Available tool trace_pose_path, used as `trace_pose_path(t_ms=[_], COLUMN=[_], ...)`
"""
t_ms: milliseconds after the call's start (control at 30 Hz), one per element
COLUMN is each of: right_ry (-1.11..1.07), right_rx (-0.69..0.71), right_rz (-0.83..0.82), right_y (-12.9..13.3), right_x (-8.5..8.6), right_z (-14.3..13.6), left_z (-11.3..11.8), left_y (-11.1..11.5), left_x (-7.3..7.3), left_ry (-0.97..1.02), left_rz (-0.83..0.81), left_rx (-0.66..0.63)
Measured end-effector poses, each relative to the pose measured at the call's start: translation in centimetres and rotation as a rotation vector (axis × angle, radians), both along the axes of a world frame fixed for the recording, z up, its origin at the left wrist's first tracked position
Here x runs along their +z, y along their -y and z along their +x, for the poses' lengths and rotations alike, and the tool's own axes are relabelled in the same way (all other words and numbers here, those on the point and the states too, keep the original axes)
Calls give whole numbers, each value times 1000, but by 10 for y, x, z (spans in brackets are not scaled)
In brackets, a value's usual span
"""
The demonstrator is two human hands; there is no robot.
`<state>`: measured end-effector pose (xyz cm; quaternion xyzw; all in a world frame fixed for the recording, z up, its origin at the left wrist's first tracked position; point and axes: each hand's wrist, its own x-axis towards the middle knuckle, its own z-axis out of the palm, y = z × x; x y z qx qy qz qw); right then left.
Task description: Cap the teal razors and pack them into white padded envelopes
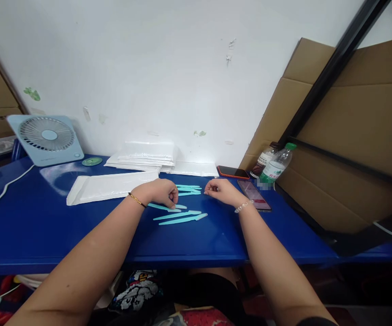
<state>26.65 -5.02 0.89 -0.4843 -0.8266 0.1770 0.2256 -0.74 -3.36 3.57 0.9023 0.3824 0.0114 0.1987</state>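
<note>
Several slim turquoise sticks with pale caps lie on the blue table (pixel 114 235). Two of them, the nearest stick (pixel 182 220) and one just behind it, lie side by side in front. My left hand (pixel 164 192) is over the sticks behind these, fingers curled down and pressed together; what they hold, if anything, is hidden. Farther back, more turquoise sticks (pixel 189 194) lie between my two hands. Just right of their capped ends is my right hand (pixel 221 190), its thumb and fingertips drawn together, with nothing clearly visible in them.
A white padded envelope (pixel 97 185) lies left, before a stack of white envelopes (pixel 145 154). A light blue fan (pixel 48 138) and green disc (pixel 92 161) are far left. Right are two phones (pixel 233 172) (pixel 255 195), two bottles (pixel 275 165) and cardboard (pixel 359 136).
</note>
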Motion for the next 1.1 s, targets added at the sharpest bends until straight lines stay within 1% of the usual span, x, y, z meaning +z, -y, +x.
trace_pose_path(t_ms=[67, 133, 233, 300, 400, 467, 567, 667, 733, 767, 833, 867, 900, 967, 1000, 1033, 1100], right_ry=[-13, -36, -95, -157, -277, -341, -347, -216, -105, -62, -24, -24, -29, -43, -47, -53, -79], right_rx=[8, 47, 121, 147, 141, 95, -41, -153, -196, -206, -209, -201, -188, -152, -129, -103, -47], right_rz=[-8, -37, -95, -136, -214, -230, -149, -41, 34, 77, 158, 185, 198, 193, 183, 166, 109], right_y=[1, 4, 10, 12, 9, 4, -7, -15, -18, -19, -18, -17, -16, -11, -8, -5, 0], right_x=[0, 0, -1, -3, -3, -3, -4, -10, -14, -15, -15, -14, -12, -8, -5, -3, -1], right_z=[-3, -11, -27, -35, -35, -25, -2, 15, 19, 18, 15, 13, 10, 5, 2, -1, -9], left_z=[1, 6, 17, 23, 29, 30, 29, 30, 29, 27, 18, 12, 6, -4, -7, -8, -3], left_y=[1, 2, 5, 7, 7, 2, -7, -14, -15, -15, -11, -9, -6, 0, 3, 5, 9], left_x=[-2, -5, -8, -7, -8, -10, -18, -27, -27, -25, -16, -10, -5, 4, 6, 8, 8], left_ry=[-60, -61, 29, 110, 202, 229, 200, 147, 149, 156, 142, 101, 29, -148, -216, -260, -263], left_rz=[-24, -14, 73, 116, 127, 155, 227, 272, 310, 320, 276, 206, 102, -101, -157, -186, -164], left_rx=[32, 44, 53, 63, 52, 63, 104, 124, 130, 136, 146, 144, 133, 110, 115, 120, 124])
